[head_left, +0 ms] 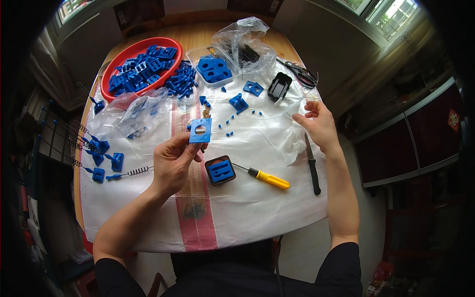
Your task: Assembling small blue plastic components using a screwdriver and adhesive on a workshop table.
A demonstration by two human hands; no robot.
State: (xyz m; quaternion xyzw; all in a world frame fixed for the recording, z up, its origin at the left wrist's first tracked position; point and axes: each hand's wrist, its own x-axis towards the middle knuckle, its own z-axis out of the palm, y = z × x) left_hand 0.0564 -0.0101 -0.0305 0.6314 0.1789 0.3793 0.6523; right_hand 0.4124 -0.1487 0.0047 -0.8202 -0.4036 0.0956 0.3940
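Holding a square blue plastic plate with a round hole (pixel 200 130) pinched in the left hand (pixel 172 166) above the white woven sheet (pixel 257 198), while the right hand (pixel 320 126) grips a clear plastic bag (pixel 297 106) beside the black-handled knife (pixel 312 166).

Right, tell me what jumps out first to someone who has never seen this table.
The left hand holds up a blue square plate with a round hole at the centre of the view. Behind it to the left, a red bowl is heaped with blue plastic parts. The right hand pinches a clear plastic bag, with a yellow-handled screwdriver lying near the table's front.
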